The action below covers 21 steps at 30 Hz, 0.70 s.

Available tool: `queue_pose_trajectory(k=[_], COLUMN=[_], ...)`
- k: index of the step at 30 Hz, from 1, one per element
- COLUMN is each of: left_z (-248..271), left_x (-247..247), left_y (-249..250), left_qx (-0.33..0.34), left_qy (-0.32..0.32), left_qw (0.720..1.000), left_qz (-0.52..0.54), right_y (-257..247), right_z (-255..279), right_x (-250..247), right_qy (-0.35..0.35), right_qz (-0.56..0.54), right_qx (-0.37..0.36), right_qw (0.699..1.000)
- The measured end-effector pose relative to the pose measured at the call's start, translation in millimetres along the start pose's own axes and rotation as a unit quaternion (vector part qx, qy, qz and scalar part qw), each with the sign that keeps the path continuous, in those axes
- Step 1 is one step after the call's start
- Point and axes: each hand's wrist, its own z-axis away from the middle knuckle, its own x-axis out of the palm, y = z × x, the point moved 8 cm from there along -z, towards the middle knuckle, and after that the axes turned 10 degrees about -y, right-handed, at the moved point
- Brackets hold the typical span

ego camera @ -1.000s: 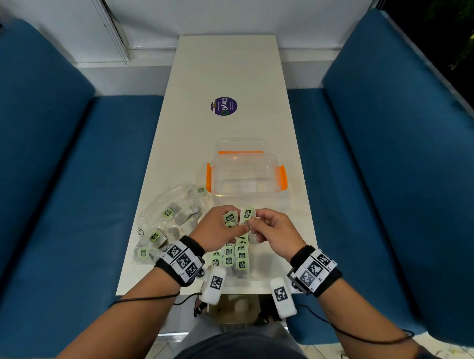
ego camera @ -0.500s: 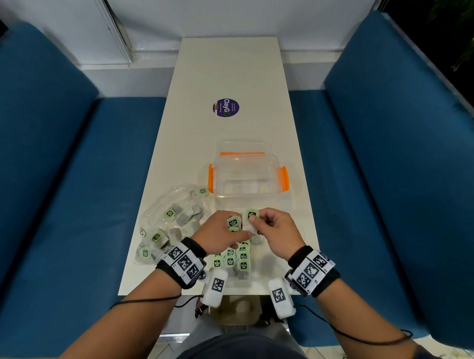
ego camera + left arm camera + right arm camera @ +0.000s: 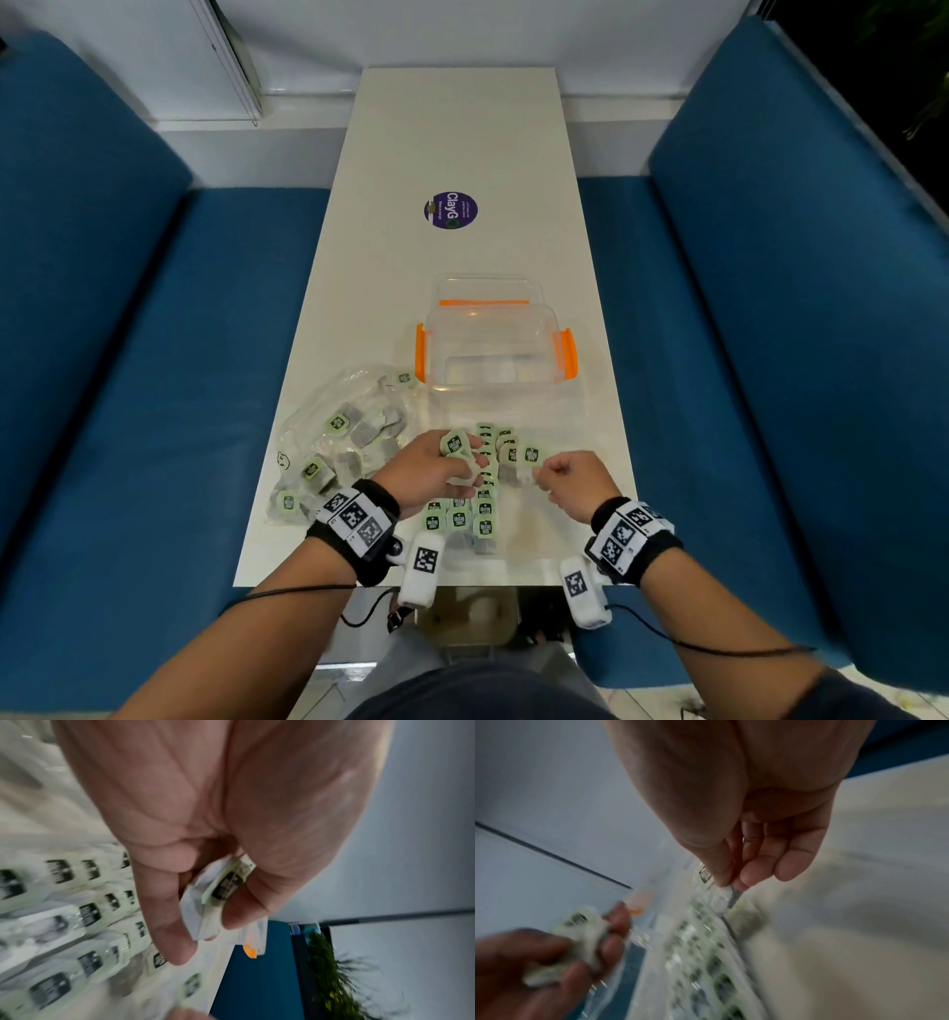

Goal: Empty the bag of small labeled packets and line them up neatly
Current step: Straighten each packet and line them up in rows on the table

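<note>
A crumpled clear plastic bag lies at the table's left, with several green-labelled packets still inside. Rows of packets lie on the table between my hands. My left hand grips a packet with curled fingers, its label showing between thumb and fingers. My right hand pinches another packet by its edge just above the rows; the right wrist view shows that pinch and packet.
An open clear plastic box with orange latches stands just beyond the packets, its lid behind it. A purple round sticker marks the table's middle. Blue sofa seats flank the narrow white table.
Both hands have come down and apart. The right hand has carried its packet to the right, toward the rows; the left keeps its packet.
</note>
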Motion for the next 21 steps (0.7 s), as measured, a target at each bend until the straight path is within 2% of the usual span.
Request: queue_pose_trajectory(k=[4, 10, 14, 17, 21], left_z=[1.9, 4.2, 2.1, 1.6, 2.8], left_x=[-1.7, -2.4, -7.3, -7.3, -1.6], left_y=[-10.5, -15.3, -17.4, -18.9, -19.5], left_qx=[-0.008, 0.004, 0.009, 0.006, 0.005], left_qy=[-0.011, -0.023, -0.003, -0.014, -0.048], left_qw=[0.999, 1.0, 0.999, 0.998, 0.997], left_qz=[0.043, -0.016, -0.053, -0.063, -0.053], right_y=[25.2, 16.8, 13.1, 11.7, -2.1], right_z=[-15.4, -23.8, -25.9, -25.5, -19.2], right_x=[28.4, 34.2, 35.9, 38.5, 45.4], right_qy=[-0.046, 0.0, -0.013, -0.015, -0.038], right_qz=[0.068, 0.092, 0.083, 0.057, 0.08], right_qx=[0.046, 0.049, 0.055, 0.037, 0.005], right_qw=[0.996, 0.995, 0.995, 0.998, 0.996])
